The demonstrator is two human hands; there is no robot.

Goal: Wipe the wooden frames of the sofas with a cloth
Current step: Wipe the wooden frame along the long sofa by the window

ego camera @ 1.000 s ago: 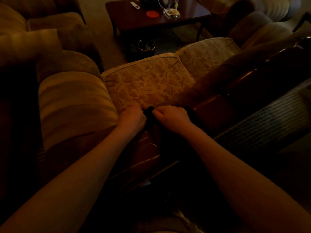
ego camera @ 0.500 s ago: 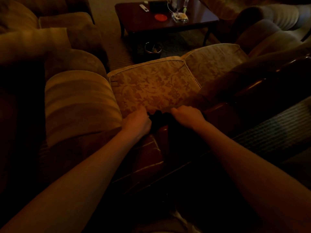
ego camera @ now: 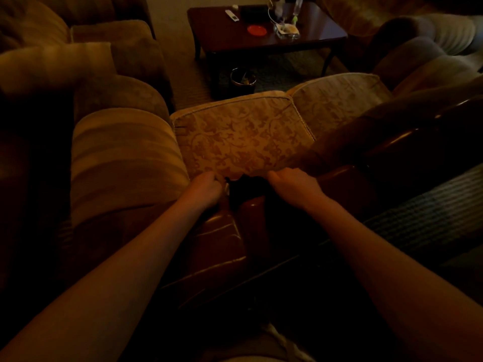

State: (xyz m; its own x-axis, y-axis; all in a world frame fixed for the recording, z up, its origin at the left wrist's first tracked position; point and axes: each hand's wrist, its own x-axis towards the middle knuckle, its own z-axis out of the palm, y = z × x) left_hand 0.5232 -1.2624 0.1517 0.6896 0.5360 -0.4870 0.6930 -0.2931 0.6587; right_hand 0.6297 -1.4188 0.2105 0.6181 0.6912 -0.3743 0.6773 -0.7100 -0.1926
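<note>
— Reporting change against the earlier frame?
— Hands now lying further apart; dark cloth stretching wider between them along the top edge of the wooden frame.

— Grip?
— Left hand curling round the cloth's left end; right hand curling over its right end, fingertips hidden in the gloom.

— Counting?
— Two hands, one cloth, two patterned seat cushions, one striped armrest, one coffee table carrying a red dish near its middle, one dark bin standing beside the table's near edge.

— Surface and room?
— Polished reddish wood, glinting faintly. Dim room, carpeted, further sofas standing left and right.
</note>
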